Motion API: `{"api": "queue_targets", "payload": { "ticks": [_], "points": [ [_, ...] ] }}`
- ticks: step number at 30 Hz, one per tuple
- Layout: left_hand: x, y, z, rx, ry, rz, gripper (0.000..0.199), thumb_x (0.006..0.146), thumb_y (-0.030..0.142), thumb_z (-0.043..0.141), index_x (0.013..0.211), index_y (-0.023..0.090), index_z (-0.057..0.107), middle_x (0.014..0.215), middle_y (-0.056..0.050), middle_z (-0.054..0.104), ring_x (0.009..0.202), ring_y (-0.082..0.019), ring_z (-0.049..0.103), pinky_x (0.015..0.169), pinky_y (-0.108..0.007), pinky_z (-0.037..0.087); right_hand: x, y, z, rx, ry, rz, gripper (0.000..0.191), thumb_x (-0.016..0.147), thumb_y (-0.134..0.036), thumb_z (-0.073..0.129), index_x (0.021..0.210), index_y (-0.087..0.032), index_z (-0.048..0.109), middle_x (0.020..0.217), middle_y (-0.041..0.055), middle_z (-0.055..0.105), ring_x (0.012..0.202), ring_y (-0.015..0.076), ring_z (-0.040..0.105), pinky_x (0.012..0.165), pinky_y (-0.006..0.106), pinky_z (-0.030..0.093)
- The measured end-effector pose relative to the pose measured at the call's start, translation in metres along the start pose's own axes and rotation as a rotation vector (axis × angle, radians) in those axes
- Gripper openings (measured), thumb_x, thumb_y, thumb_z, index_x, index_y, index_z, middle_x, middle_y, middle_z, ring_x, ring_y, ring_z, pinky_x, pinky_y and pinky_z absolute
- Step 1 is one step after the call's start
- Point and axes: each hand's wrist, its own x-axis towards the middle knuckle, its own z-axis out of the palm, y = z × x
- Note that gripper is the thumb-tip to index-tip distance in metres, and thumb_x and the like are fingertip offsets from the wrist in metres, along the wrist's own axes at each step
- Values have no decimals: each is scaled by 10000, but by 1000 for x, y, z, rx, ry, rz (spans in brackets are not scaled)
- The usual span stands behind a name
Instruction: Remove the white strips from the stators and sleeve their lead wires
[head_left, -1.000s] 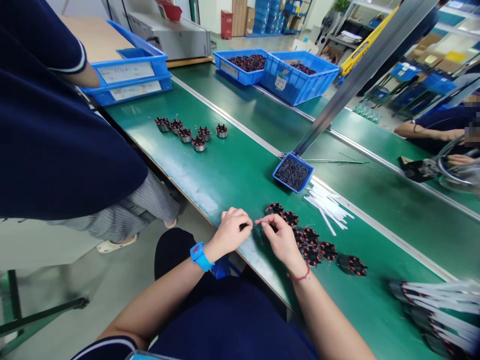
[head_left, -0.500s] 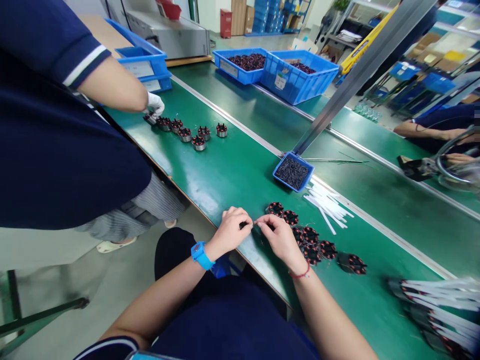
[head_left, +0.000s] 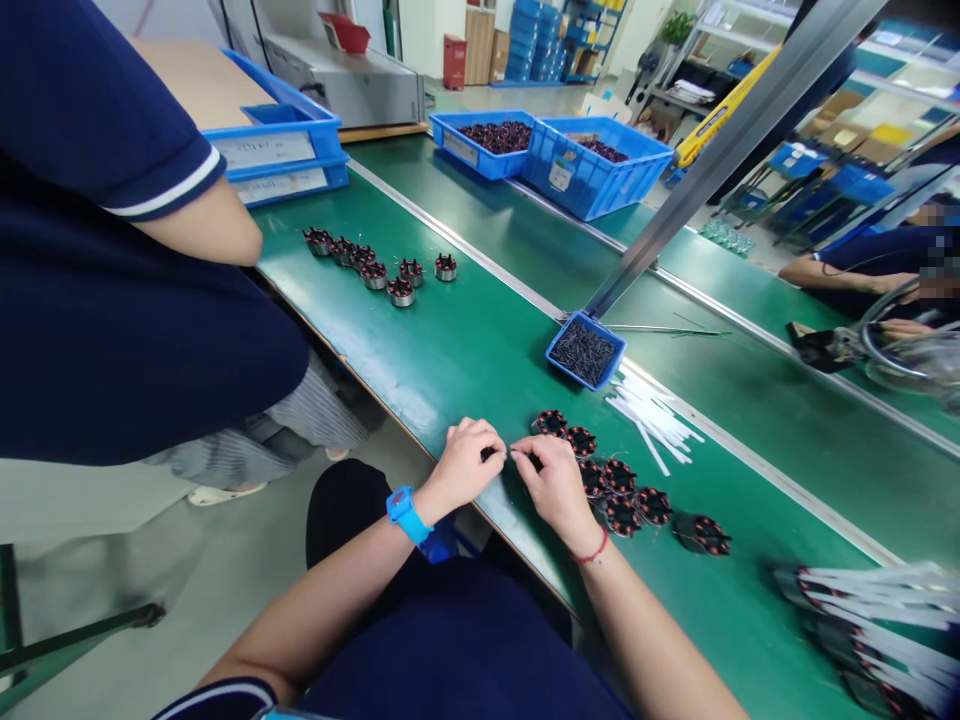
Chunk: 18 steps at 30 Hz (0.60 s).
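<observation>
My left hand (head_left: 471, 462), with a blue watch at the wrist, is closed, fingertips pinched. A small dark thing shows inside its curl, too hidden to name. Facing it, a narrow gap away, my right hand (head_left: 553, 478) pinches thumb and forefinger together; whatever is between them is too small to make out. Just right of that hand stands a group of black and copper motor stators (head_left: 619, 476), and one more stator (head_left: 702, 534) lies apart. Beyond them are white sleeve strips (head_left: 654, 420) and a small blue bin (head_left: 621, 350) full of short black tubes.
A metal post (head_left: 675, 200) rises behind the small bin. Several stators (head_left: 401, 292) stand farther left on the green bench (head_left: 465, 350), near a co-worker (head_left: 150, 300). Blue crates (head_left: 592, 185) sit at the back. Stators with white strips (head_left: 870, 630) lie at lower right.
The co-worker's gloved hand has drawn back from the far stators and out of sight. My two hands stay nearly in place, fingertips still facing each other.
</observation>
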Motion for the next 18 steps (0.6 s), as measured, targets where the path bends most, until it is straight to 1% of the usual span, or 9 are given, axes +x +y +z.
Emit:
{"api": "queue_targets", "payload": {
  "ticks": [5, 7, 10, 11, 13, 15, 16, 18],
  "points": [
    [0, 0, 6, 23, 42, -5, 139, 816, 143, 510, 711, 177, 594, 832, -18, 604, 883, -188, 488, 813, -347, 366, 5, -4, 10, -283, -11, -130, 188, 896, -206, 462, 774, -196, 606, 796, 60, 653, 805, 220, 539, 838, 395, 344],
    [-1, 0, 6, 30, 56, -1, 128, 821, 156, 514, 728, 178, 599, 843, -22, 599, 880, -186, 492, 820, -340, 386, 6, -3, 12, -322, -6, -155, 223, 910, -206, 425, 801, -195, 619, 811, 69, 656, 810, 226, 544, 841, 404, 345],
    [-7, 0, 2, 39, 97, 4, 62, 819, 203, 551, 827, 182, 609, 927, -30, 588, 915, -182, 499, 852, -325, 409, 7, 3, 9, -208, -65, -127, 220, 918, -264, 442, 893, -203, 652, 861, 62, 684, 826, 227, 583, 822, 392, 380],
    [-11, -1, 1, 49, 115, 7, 103, 807, 231, 581, 895, 183, 605, 983, -37, 580, 946, -187, 496, 871, -325, 411, 8, 7, 7, -152, -103, -116, 235, 920, -296, 446, 924, -209, 664, 887, 62, 695, 842, 231, 599, 822, 389, 395],
    [-19, -2, -2, 98, 137, 18, 343, 756, 325, 660, 1051, 178, 563, 1124, -68, 543, 1024, -221, 477, 909, -352, 406, 12, 14, 2, -40, -182, -97, 295, 925, -359, 429, 953, -222, 689, 948, 73, 711, 888, 241, 627, 837, 380, 431],
    [-27, -4, -3, 188, 132, 21, 550, 695, 437, 711, 1137, 174, 518, 1219, -104, 501, 1066, -269, 458, 917, -400, 400, 17, 21, -1, 52, -245, -65, 353, 919, -412, 411, 926, -226, 711, 978, 85, 718, 908, 242, 649, 838, 349, 470],
    [-30, -6, -3, 233, 121, 17, 585, 684, 475, 712, 1144, 173, 512, 1216, -112, 505, 1056, -282, 464, 903, -414, 404, 20, 25, -2, 85, -276, -46, 366, 907, -438, 420, 904, -228, 719, 977, 86, 722, 902, 242, 659, 826, 329, 490],
    [-34, -12, 0, 290, 102, 6, 545, 711, 515, 676, 1107, 172, 525, 1117, -106, 561, 989, -274, 497, 857, -402, 420, 26, 32, -1, 131, -352, -28, 364, 867, -491, 468, 861, -233, 725, 945, 74, 732, 873, 243, 676, 793, 296, 521]
  ]
}}
